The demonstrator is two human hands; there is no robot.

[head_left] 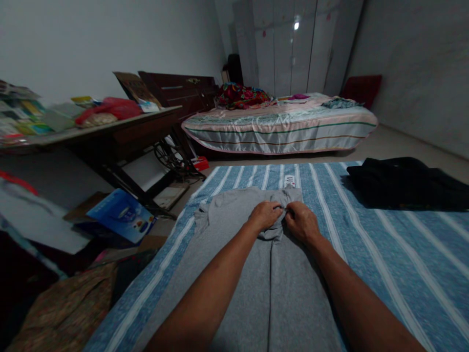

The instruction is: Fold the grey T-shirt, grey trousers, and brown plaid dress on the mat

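A grey garment (pixel 238 264) lies spread lengthwise on a blue-and-white striped bedsheet (pixel 370 274). Its right side is folded over towards the middle, leaving a long edge down the centre. Near its far end, my left hand (pixel 266 215) is closed on a bunched, ruffled part of the cloth. Just to the right, my right hand (pixel 302 221) pinches the same gathered part, close to the left fingertips. A ruffled edge also shows at the garment's far left corner. The fingertips of both hands are partly hidden in the cloth.
Folded black clothing (pixel 406 183) rests on the sheet at right. Beyond stands another bed (pixel 278 129) with a floral bundle (pixel 242 95). Along the left wall runs a cluttered table (pixel 128 120) on a sewing-machine stand; a blue box (pixel 122 215) sits below it.
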